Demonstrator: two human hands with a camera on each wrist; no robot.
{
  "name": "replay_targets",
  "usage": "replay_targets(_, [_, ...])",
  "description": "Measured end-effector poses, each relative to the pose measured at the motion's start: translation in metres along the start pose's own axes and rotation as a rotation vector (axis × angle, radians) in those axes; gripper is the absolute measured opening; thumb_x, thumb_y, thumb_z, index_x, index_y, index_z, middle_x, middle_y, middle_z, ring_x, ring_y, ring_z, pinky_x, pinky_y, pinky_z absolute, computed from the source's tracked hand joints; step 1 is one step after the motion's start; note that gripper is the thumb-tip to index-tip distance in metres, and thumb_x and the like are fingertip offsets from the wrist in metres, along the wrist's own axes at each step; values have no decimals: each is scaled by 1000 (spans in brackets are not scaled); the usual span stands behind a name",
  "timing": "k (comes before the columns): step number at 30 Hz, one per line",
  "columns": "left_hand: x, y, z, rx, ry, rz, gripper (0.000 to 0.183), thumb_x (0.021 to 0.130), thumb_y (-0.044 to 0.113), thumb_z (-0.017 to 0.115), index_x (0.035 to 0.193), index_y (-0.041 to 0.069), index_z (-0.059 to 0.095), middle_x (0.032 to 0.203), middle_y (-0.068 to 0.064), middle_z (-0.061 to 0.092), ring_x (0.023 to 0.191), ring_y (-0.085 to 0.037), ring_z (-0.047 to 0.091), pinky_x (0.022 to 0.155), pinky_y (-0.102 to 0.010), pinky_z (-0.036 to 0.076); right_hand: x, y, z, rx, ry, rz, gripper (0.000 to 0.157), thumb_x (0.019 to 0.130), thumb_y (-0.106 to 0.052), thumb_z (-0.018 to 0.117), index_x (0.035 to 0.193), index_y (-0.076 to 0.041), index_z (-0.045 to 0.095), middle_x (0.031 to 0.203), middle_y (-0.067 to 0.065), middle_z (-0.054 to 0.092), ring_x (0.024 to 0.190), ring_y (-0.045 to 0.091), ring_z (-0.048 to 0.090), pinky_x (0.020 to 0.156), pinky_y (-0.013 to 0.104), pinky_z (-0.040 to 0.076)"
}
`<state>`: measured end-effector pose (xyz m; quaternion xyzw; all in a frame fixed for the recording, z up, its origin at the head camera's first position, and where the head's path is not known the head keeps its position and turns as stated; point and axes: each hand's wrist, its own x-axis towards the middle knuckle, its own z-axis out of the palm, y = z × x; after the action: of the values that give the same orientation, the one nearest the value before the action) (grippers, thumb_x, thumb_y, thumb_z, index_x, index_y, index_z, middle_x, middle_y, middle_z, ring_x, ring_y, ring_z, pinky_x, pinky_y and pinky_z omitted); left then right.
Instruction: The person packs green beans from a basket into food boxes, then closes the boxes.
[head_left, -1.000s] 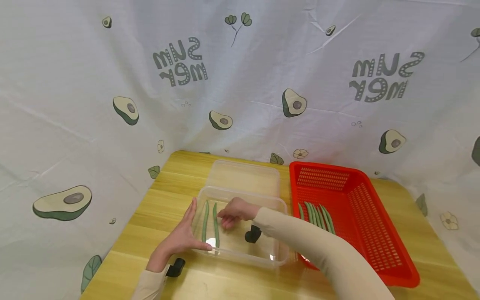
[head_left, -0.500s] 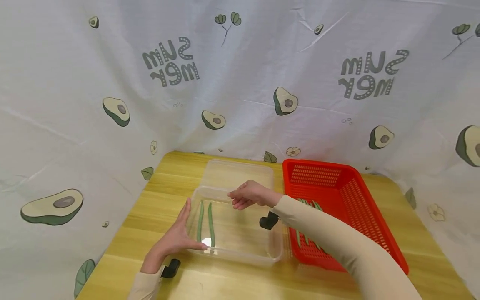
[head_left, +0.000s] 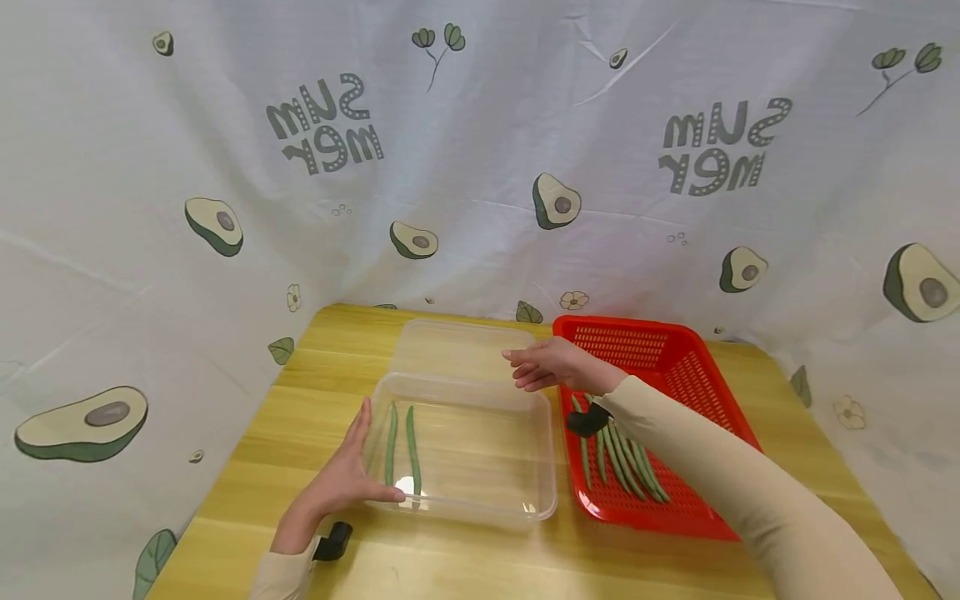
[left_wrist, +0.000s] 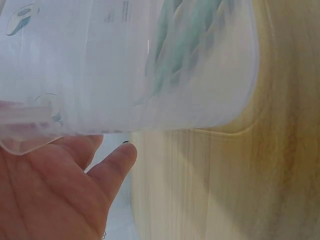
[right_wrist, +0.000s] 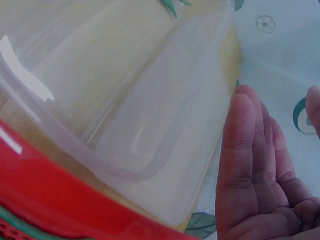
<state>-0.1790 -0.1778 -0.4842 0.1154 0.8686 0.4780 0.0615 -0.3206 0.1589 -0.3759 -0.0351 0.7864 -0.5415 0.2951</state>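
Two green beans (head_left: 391, 450) lie side by side along the left end of a clear plastic container (head_left: 480, 457). My left hand (head_left: 341, 479) rests against its near left corner, fingers straight along the left wall and thumb on the near rim. In the left wrist view that hand (left_wrist: 60, 200) touches the wall, with the beans blurred behind the plastic. My right hand (head_left: 551, 364) is in the air above the container's far right corner and the basket's left rim. The right wrist view has its fingers (right_wrist: 237, 150) extended, with nothing between them and the thumb.
A red perforated basket (head_left: 637, 518) stands right of the container, with several green beans (head_left: 630, 467) in it, partly behind the right forearm. A flat clear lid (head_left: 457, 346) lies behind the container. A printed cloth (head_left: 450, 167) hangs at the back of the wooden table (head_left: 450, 558).
My right hand has risen out of the container and moved right toward the basket, its fingers loosening. The left hand keeps its place on the container. The head view has shifted slightly right.
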Motion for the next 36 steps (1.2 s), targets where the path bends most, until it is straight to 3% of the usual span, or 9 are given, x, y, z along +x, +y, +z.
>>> replay_targets(9, [-1,-1,-2,12,23,24,144,56,43,90,150,6,-12,155,-19,-10,139,-44,0,104,-63,14,-12,13,-38,117,135,23,43,90,-29,67,110,9,61,88,14,67,80,25,67,79,38,54])
replay_targets(15, [-2,0,-2,0,14,20,144,57,43,90,150,8,-14,155,-19,-10,139,-43,-1,104,-64,14,-25,30,-63,84,178,41,56,90,-34,66,121,11,56,95,17,67,79,23,66,83,40,52])
replay_targets(22, [-2,1,0,-9,3,5,144,57,41,90,150,10,-15,155,-19,-11,138,-45,1,104,-64,14,-40,56,-86,9,246,79,58,90,-35,65,122,12,55,90,10,68,83,24,67,79,36,54])
replay_targets(29, [-2,0,2,-6,-5,-3,144,57,41,90,150,11,-16,155,-18,-11,138,-45,1,103,-64,15,-50,86,-101,-9,258,115,58,90,-33,66,120,16,55,91,14,70,84,25,68,86,42,50])
replay_targets(36, [-1,-1,2,-17,2,11,144,57,42,90,150,11,-15,155,-18,-11,138,-45,0,103,-65,14,-58,109,-109,13,251,125,44,93,-23,64,115,15,60,87,15,70,77,22,68,79,38,53])
